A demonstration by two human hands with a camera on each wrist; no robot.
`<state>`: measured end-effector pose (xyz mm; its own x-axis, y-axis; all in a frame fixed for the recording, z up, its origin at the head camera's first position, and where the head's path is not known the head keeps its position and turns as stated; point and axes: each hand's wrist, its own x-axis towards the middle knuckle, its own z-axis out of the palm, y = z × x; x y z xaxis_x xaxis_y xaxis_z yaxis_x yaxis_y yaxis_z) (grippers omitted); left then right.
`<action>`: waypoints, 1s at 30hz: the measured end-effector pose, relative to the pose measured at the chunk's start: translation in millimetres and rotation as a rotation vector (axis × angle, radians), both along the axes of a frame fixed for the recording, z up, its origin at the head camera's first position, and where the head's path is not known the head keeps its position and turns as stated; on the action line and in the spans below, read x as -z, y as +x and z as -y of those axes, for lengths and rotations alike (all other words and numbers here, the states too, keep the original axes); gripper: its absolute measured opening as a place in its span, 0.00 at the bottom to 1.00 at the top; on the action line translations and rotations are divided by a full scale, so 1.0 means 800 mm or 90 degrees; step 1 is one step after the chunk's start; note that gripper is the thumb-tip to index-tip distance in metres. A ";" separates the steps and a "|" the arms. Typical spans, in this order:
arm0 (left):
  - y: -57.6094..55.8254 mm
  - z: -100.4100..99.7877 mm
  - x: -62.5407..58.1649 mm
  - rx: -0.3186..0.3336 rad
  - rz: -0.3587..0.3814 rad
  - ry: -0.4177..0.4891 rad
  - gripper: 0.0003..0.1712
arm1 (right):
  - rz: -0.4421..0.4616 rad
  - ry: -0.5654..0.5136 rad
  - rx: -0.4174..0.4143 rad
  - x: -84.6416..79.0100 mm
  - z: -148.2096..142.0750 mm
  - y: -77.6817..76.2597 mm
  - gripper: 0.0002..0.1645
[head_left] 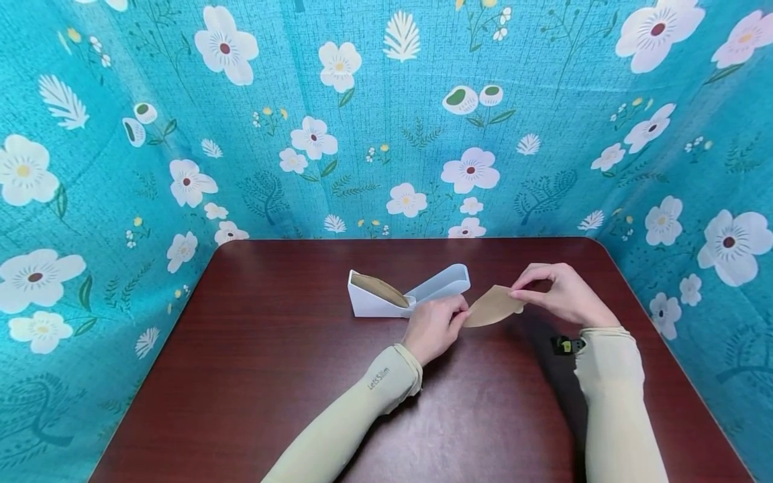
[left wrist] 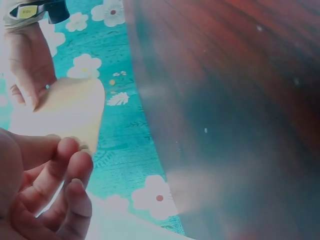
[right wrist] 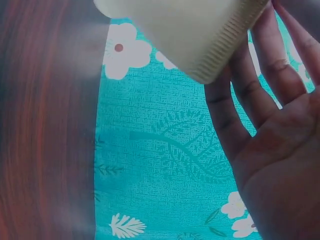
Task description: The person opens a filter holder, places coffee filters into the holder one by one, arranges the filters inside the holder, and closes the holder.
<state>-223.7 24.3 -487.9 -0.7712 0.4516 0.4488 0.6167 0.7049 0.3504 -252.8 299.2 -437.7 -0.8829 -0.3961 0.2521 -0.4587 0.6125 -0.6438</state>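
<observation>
A brown paper coffee filter (head_left: 492,310) is stretched between both hands above the table. My left hand (head_left: 433,327) pinches its left corner between thumb and fingers. At the opposite side, my right hand (head_left: 561,293) pinches the filter by its upper right edge. The crimped seam of the coffee filter (right wrist: 220,55) shows in the right wrist view, close to the right fingers. Just behind the left hand stands a white filter holder (head_left: 371,306) with a stack of brown filters (head_left: 379,288) in it. Its pale lid (head_left: 443,282) slants up to the right, partly hidden by the left hand.
The dark red-brown wooden table (head_left: 272,349) has rounded back corners. A blue flowered curtain (head_left: 386,134) hangs behind it and along both sides. A black strap device (head_left: 566,345) sits at the right wrist.
</observation>
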 end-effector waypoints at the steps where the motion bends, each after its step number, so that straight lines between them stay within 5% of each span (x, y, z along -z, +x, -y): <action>1: 0.000 0.001 -0.001 0.000 -0.003 0.005 0.04 | -0.003 -0.002 0.005 0.000 0.000 0.001 0.10; 8: 0.000 0.005 -0.005 0.000 0.006 0.068 0.04 | 0.023 -0.062 0.043 0.004 0.002 0.003 0.12; 19: -0.004 0.008 -0.012 -0.001 0.007 0.083 0.07 | 0.001 -0.089 -0.010 -0.009 0.016 0.004 0.12; 30: -0.006 0.013 -0.015 0.000 0.034 0.160 0.11 | 0.004 -0.062 0.078 -0.014 0.027 0.013 0.10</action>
